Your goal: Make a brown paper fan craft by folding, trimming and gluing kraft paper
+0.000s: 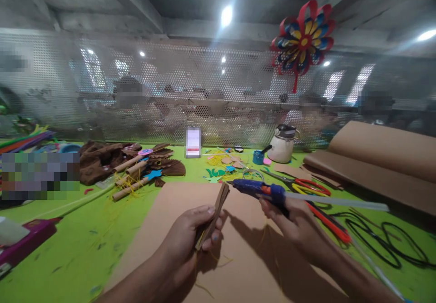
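My left hand (195, 232) is closed around a narrow, pleated strip of brown paper (222, 197), tilted with its upper end to the right. Thin yellow strings hang below that hand. In my right hand (299, 228) is a blue glue gun (250, 186), its nozzle pointing left, close to the top of the folded paper; whether they touch I cannot tell. A long translucent glue stick (340, 200) sticks out of the gun's back. Beneath both hands lies a large sheet of brown paper (153, 230) on the green table (78, 239).
Scissors (311, 186), a red-handled tool (330, 223) and a black cable (391, 253) lie on the right, before brown paper rolls (384, 153). Farther back are a white jug (281, 146), a blue pot (258, 157) and a phone (193, 142). Paper tubes (131, 187) lie left; a power strip (34, 239) is nearer.
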`<move>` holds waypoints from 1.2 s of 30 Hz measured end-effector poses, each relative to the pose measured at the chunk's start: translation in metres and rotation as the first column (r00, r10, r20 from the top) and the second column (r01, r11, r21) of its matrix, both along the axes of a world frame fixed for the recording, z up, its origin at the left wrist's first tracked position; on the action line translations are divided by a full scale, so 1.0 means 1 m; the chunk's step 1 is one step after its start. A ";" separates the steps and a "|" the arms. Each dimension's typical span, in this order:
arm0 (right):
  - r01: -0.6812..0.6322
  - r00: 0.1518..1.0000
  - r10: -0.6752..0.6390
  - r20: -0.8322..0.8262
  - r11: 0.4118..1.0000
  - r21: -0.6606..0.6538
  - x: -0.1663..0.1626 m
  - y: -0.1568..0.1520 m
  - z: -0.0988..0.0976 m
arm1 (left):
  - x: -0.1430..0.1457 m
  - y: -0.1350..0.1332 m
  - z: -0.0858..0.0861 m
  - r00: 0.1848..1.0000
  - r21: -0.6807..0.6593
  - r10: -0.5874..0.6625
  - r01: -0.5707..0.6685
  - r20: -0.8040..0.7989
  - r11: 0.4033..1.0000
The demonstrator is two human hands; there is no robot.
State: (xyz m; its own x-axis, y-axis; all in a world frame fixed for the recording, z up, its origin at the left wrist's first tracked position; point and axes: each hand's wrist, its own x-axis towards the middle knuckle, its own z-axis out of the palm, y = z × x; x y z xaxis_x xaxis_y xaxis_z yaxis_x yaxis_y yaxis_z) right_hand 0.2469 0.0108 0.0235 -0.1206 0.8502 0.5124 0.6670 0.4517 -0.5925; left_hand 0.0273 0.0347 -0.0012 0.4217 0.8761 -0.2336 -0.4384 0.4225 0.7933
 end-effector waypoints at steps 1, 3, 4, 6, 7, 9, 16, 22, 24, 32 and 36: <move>0.009 1.000 -0.009 -0.003 1.000 0.008 0.001 0.001 -0.001 | 0.000 0.000 0.001 1.000 0.004 -0.002 0.002 0.001 1.000; 0.009 1.000 -0.009 -0.015 1.000 0.013 0.001 0.002 -0.001 | 0.000 -0.001 0.003 1.000 0.008 -0.006 0.006 0.008 1.000; 0.001 1.000 0.000 -0.020 1.000 0.011 0.001 0.002 -0.002 | 0.000 -0.001 0.004 1.000 0.011 -0.012 0.012 0.012 1.000; -0.017 1.000 0.017 -0.026 1.000 -0.002 0.000 0.000 -0.002 | -0.001 -0.001 0.004 0.999 0.010 -0.028 0.028 0.023 1.000; -0.022 0.999 0.022 -0.026 1.000 -0.008 0.000 -0.001 -0.002 | -0.001 -0.001 0.004 0.999 0.008 -0.033 0.033 0.025 0.999; -0.036 0.999 0.035 -0.024 0.999 -0.029 -0.001 -0.003 -0.002 | -0.001 -0.001 0.003 0.999 -0.001 -0.037 0.037 0.019 0.999; -0.126 0.992 0.124 -0.029 0.986 -0.107 -0.006 -0.012 0.002 | -0.003 0.001 0.001 0.999 -0.008 0.028 -0.028 -0.030 1.000; -0.148 0.988 0.152 0.015 0.978 -0.148 -0.011 -0.016 0.005 | -0.002 0.003 0.000 0.996 0.035 0.061 -0.059 -0.061 0.998; -0.105 0.994 0.107 0.014 0.987 -0.120 -0.010 -0.013 0.003 | -0.001 0.003 0.000 0.996 0.037 0.058 -0.056 -0.063 0.998; 0.043 0.996 -0.042 -0.073 0.999 0.015 0.003 0.011 -0.007 | 0.000 0.000 0.002 1.000 0.018 0.013 -0.013 -0.028 1.000; 0.034 0.998 -0.034 -0.058 0.999 -0.003 0.000 0.004 -0.003 | -0.001 0.002 0.000 0.999 0.019 0.022 -0.021 -0.039 1.000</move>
